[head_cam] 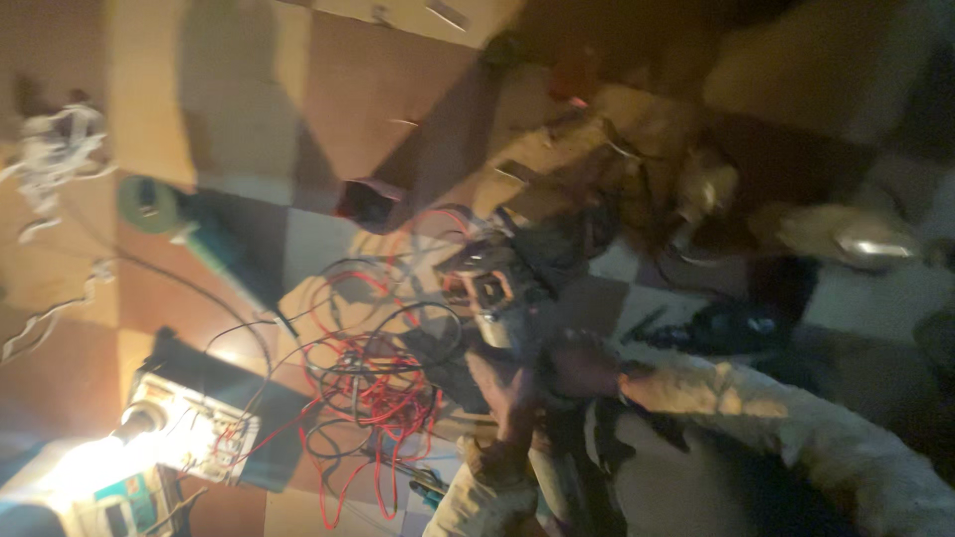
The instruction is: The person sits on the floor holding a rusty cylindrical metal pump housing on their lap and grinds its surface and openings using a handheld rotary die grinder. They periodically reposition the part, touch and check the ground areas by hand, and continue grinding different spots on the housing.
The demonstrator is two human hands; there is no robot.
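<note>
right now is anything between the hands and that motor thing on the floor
Nothing visible. Both hands, the left hand and the right hand, appear to be already at the lower end of the motor-like part. The red and black wires lie tangled beside it, not between. The blur hides the grip.

A checkered tiled floor (pixel 328 109) of light and brown squares carries everything here. On it lie a tangle of red and black wires (pixel 368 383), a white meter box (pixel 194 428) beside a glaring lamp (pixel 104 452), a green roll of tape (pixel 147 204), a heap of white strips (pixel 55 149), and what may be a small motor (pixel 492 283), too blurred to be sure.
</note>
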